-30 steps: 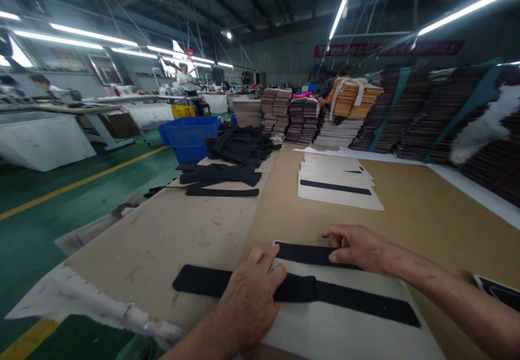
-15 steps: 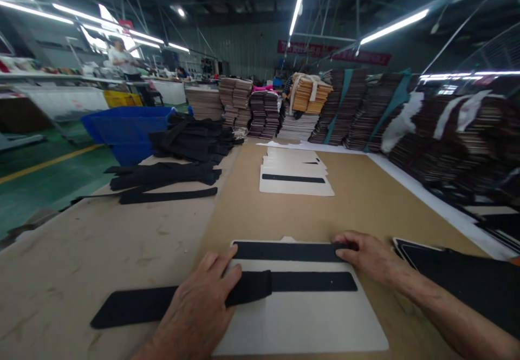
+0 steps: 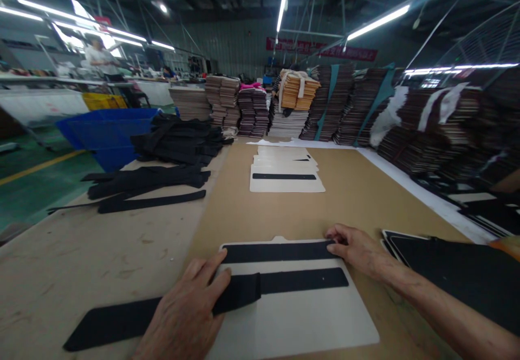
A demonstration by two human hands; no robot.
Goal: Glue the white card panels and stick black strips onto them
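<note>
A white panel (image 3: 300, 316) with a small tab on its far edge lies before me. Along that far edge runs a black fabric strip (image 3: 276, 252). The fingertips of my right hand (image 3: 349, 247) pinch its right end at the panel's corner. My left hand (image 3: 189, 306) rests its index fingertip on the strip's left end. A second, loose black strip (image 3: 114, 319) passes through my left hand, its tip lying across the panel. That tip overlaps the left part of a black band (image 3: 304, 280) on the panel.
Farther up the brown board (image 3: 227, 203) lie overlapping white panels (image 3: 284, 185), the front one with a black band. Black strips (image 3: 150, 181) are heaped at left beside a blue bin (image 3: 105, 132). Black panels (image 3: 455, 273) lie at right. Stacked pieces (image 3: 255, 111) line the back; a person (image 3: 99, 57) stands far left.
The view has turned slightly right, so everything sits farther left. Both hands keep their places at the ends of the upper strip; the loose strip still lies under my left hand.
</note>
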